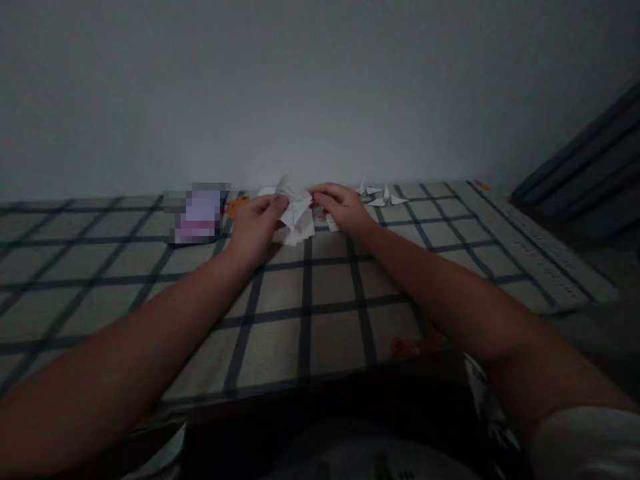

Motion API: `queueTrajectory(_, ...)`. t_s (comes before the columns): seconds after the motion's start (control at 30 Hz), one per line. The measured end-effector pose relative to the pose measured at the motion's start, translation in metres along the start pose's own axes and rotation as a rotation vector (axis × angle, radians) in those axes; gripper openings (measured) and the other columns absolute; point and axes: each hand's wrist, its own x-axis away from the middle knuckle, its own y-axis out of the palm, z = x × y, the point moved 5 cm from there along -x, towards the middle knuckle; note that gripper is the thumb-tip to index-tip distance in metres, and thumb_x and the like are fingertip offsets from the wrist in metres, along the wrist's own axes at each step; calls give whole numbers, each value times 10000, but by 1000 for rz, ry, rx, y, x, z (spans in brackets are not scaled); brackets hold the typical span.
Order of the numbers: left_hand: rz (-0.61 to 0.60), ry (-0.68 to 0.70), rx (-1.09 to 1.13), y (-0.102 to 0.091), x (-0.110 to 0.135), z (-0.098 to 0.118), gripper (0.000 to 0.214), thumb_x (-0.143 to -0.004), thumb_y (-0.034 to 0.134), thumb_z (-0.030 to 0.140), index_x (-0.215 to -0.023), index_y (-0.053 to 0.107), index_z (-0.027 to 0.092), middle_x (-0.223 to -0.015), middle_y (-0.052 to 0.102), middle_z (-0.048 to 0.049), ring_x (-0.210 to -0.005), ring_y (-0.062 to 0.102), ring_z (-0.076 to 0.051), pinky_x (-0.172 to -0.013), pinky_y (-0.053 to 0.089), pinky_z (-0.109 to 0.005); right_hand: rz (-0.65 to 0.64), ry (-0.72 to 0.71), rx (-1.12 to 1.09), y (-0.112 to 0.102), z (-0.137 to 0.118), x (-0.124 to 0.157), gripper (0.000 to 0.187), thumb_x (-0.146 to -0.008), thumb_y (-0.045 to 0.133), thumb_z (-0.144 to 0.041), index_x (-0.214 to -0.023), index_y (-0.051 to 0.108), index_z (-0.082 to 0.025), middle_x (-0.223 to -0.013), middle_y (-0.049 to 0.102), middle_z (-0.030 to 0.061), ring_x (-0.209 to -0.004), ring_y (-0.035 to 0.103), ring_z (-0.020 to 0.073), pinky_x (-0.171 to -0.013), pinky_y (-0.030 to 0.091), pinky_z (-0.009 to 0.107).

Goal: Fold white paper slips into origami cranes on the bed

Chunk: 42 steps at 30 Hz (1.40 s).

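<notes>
Both my arms reach forward over a checked cloth (pixel 325 327). My left hand (pixel 256 225) and my right hand (pixel 340 205) are closed on a partly folded piece of white paper (pixel 297 212), pinching it from either side just above the cloth. Under it lie more white sheets (pixel 300 233). The scene is dim.
Folded white paper cranes (pixel 383 197) stand behind my right hand near the wall. A blurred pink and white object (pixel 199 215) lies left of my left hand, with an orange thing (pixel 236 205) beside it. A dark slatted piece (pixel 585 167) is at the right.
</notes>
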Motion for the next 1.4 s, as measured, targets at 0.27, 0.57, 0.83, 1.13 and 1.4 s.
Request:
queueTrajectory(0.27, 11, 6, -14, 0, -4, -3, 351, -754, 834, 498, -820, 741, 166, -793, 726, -50, -682, 660, -162, -667, 534, -288, -85, 99, -111, 5, 7, 1, 325, -921, 686, -383, -1175, 691, -180, -1070, 722, 68, -923, 678, 152, -663, 574, 211)
queueTrajectory(0.57, 5, -2, -96, 6, 0, 1, 437, -732, 851, 536, -914, 752, 151, -843, 753, -74, -700, 685, -184, -659, 523, -297, -166, 211, -232, 9, -1, 6, 203, -923, 697, -264, -1102, 695, -166, -1049, 745, 58, -912, 695, 136, -641, 572, 177)
queueTrajectory(0.83, -1, 23, -78, 6, -2, 2, 488, -696, 866, 571, -945, 762, 166, -877, 766, -74, -733, 683, -184, -682, 547, -294, -118, 298, -312, 9, -3, 10, 202, -944, 695, -345, -1036, 726, -169, -1013, 757, 67, -921, 709, 143, -650, 587, 182)
queueTrajectory(1.13, -13, -24, -56, 11, 3, 7, 457, -674, 885, 530, -900, 755, 156, -848, 767, -68, -701, 670, -169, -640, 524, -277, -122, 257, -280, 9, 9, 6, 278, -873, 763, -328, -1107, 729, -182, -1021, 739, 46, -889, 685, 135, -662, 586, 192)
queueTrajectory(1.4, -29, -81, -26, 15, 6, 6, 365, -669, 884, 431, -847, 744, 145, -774, 733, -50, -644, 644, -151, -627, 515, -280, -125, 266, -252, 13, 7, 5, 161, -840, 767, -214, -972, 691, -164, -882, 693, 8, -769, 631, 100, -645, 560, 179)
